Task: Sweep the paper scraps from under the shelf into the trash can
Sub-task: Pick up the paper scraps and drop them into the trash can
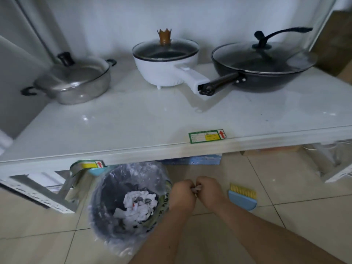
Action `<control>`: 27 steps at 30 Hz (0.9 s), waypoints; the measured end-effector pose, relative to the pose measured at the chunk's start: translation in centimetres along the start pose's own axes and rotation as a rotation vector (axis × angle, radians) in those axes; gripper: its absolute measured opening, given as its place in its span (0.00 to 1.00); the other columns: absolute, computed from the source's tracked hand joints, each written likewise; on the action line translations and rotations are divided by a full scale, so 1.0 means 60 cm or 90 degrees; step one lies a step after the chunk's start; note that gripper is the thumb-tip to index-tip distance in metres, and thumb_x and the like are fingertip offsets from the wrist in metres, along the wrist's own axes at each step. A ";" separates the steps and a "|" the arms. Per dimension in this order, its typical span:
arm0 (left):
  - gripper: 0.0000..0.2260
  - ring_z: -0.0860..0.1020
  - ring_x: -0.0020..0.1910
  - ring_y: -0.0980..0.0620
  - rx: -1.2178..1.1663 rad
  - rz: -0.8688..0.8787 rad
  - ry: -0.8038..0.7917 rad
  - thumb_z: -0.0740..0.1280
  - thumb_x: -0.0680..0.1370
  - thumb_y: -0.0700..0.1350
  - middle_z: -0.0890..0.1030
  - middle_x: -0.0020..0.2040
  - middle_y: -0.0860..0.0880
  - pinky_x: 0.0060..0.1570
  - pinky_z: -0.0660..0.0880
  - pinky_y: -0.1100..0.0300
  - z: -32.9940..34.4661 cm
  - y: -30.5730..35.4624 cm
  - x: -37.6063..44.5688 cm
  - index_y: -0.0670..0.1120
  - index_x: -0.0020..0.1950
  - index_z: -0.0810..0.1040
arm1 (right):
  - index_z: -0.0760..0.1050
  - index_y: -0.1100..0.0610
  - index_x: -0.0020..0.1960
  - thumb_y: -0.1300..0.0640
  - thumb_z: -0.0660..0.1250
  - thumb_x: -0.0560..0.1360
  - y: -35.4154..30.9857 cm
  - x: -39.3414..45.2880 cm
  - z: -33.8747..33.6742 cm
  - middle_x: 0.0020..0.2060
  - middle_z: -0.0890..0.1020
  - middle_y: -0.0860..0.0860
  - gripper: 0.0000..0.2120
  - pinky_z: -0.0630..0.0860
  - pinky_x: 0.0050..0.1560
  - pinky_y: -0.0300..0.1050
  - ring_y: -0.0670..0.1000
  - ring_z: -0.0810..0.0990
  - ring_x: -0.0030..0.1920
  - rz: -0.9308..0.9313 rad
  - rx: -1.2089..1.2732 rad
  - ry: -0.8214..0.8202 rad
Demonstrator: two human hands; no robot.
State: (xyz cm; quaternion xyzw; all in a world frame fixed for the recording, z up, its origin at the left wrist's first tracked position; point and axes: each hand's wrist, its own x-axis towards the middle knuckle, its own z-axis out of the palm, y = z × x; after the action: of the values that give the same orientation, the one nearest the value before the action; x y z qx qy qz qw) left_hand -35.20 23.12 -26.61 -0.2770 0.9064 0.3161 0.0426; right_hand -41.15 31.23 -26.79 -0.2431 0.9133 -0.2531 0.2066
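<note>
Down on the floor by the shelf (171, 147), both fists, left hand (182, 195) and right hand (208, 190), pinch something small together beside the trash can (106, 221), paper scraps (140, 205) already inside.

The light is dim, cool and bluish, and colours look washed out. Small bright glints sit on the glossy top of the shelf (133, 122), with soft reflections of the cookware beneath them. Below the shelf, the floor falls into soft shadow, deepest behind the trash can (122, 204). The picture is soft all over with fine grain. The shelf's front edge bows with wide-angle distortion, and its far corners smear. Glare whitens the can's plastic liner.
</note>
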 end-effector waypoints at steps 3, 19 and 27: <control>0.08 0.78 0.44 0.44 -0.025 -0.014 0.044 0.60 0.73 0.34 0.82 0.43 0.41 0.37 0.66 0.59 -0.045 -0.014 -0.023 0.40 0.42 0.79 | 0.60 0.51 0.27 0.62 0.64 0.72 -0.048 -0.012 0.001 0.31 0.72 0.49 0.19 0.60 0.30 0.40 0.50 0.72 0.39 -0.033 0.031 0.013; 0.13 0.81 0.49 0.49 -0.051 -0.119 0.187 0.58 0.76 0.39 0.83 0.50 0.50 0.49 0.78 0.55 -0.166 -0.152 -0.086 0.50 0.52 0.80 | 0.78 0.55 0.50 0.61 0.59 0.75 -0.236 -0.047 0.071 0.50 0.83 0.55 0.11 0.69 0.42 0.40 0.54 0.80 0.51 -0.178 0.018 -0.098; 0.18 0.64 0.73 0.51 0.077 -0.130 0.149 0.58 0.77 0.43 0.74 0.68 0.51 0.75 0.53 0.50 -0.160 -0.175 -0.093 0.52 0.67 0.71 | 0.69 0.52 0.68 0.61 0.59 0.75 -0.239 -0.051 0.077 0.62 0.77 0.54 0.21 0.73 0.57 0.48 0.57 0.74 0.62 -0.146 -0.064 -0.108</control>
State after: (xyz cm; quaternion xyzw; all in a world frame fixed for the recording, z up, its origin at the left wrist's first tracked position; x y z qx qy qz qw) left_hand -23.98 13.24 -23.33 -0.3998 0.8895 0.2209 -0.0145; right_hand -31.51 20.43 -21.60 -0.3762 0.8705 -0.2075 0.2402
